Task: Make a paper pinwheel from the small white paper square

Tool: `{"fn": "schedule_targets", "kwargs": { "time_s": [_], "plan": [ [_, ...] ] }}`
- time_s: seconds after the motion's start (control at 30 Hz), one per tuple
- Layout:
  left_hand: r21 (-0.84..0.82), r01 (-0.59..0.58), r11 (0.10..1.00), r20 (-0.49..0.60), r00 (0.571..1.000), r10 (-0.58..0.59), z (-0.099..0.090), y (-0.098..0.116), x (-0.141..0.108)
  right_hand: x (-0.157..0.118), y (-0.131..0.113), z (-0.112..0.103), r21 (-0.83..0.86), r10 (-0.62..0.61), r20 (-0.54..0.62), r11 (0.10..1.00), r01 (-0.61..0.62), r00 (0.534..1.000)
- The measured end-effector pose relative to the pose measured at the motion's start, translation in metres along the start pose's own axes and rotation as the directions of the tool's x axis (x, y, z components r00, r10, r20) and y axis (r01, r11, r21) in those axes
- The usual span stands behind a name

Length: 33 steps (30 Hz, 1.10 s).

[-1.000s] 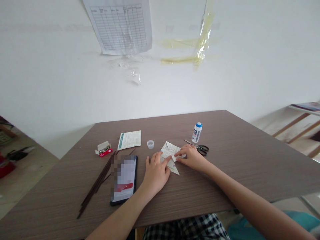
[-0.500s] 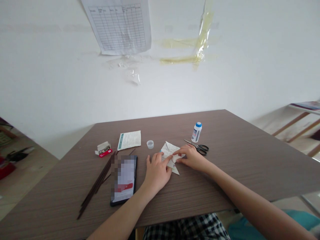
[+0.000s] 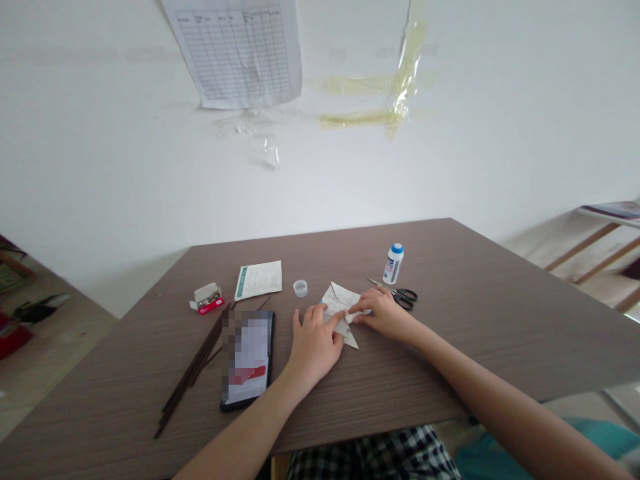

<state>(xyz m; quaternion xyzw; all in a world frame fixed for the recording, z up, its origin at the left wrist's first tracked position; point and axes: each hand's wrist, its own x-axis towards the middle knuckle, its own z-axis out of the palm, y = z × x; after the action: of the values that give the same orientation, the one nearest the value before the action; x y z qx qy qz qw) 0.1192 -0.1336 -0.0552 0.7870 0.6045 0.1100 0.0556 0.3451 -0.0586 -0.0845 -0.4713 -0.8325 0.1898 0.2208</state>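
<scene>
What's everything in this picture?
Table: one, brown, centre
Chart: one, white, wall
Tape: several, yellowed, wall
Bottle: one, white-blue, beyond scissors
Scissors: one, black-handled, right
Cup: one, translucent, centre
Paper: one, white, under hands
Sheet: one, white-green, left
Box: one, red-white, left
Sticks: several, brown, left
Phone: one, black, left
Stand: one, brown, far right
Item: one, teal, lower right
Object: one, red, floor left
Clothing: one, checked, lap
Left hand, right hand: two, bare, on paper

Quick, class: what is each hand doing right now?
Left hand: fingers spread, pressing on the folded paper.
Right hand: fingertips pinching the paper's right side.
</scene>
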Motion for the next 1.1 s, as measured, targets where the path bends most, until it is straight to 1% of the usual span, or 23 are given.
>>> {"fn": "schedule_targets", "kwargs": {
  "time_s": [0.1, 0.23, 0.33, 0.53, 1.1],
  "plan": [
    [-0.001, 0.000, 1.000, 0.009, 1.000, 0.000, -0.0010, 0.0005, -0.0004, 0.0002, 0.0002, -0.0001, 0.005, -0.002, 0.002, 1.000, 0.002, 1.000],
    [-0.002, -0.006, 1.000, -0.006, 1.000, 0.006, -0.0009, 0.0000, -0.0010, 0.0011, 0.0018, -0.0001, 0.007, 0.005, 0.003, 1.000, -0.005, 1.000],
    [0.005, -0.012, 1.000, -0.005, 1.000, 0.012, -0.0001, -0.0004, -0.0010, 0.0010, 0.0012, -0.0006, -0.003, 0.018, 0.022, 1.000, -0.018, 1.000],
    [0.008, 0.014, 1.000, 0.014, 1.000, -0.014, 0.0009, 0.0001, 0.0003, 0.0004, -0.0006, -0.0005, -0.020, 0.018, 0.029, 1.000, -0.017, 0.999],
    [0.029, 0.021, 0.999, 0.046, 0.999, -0.023, -0.0069, 0.0045, -0.0003, 0.0008, -0.0006, 0.0014, -0.030, 0.013, 0.029, 0.999, -0.012, 0.999]
  ]
}}
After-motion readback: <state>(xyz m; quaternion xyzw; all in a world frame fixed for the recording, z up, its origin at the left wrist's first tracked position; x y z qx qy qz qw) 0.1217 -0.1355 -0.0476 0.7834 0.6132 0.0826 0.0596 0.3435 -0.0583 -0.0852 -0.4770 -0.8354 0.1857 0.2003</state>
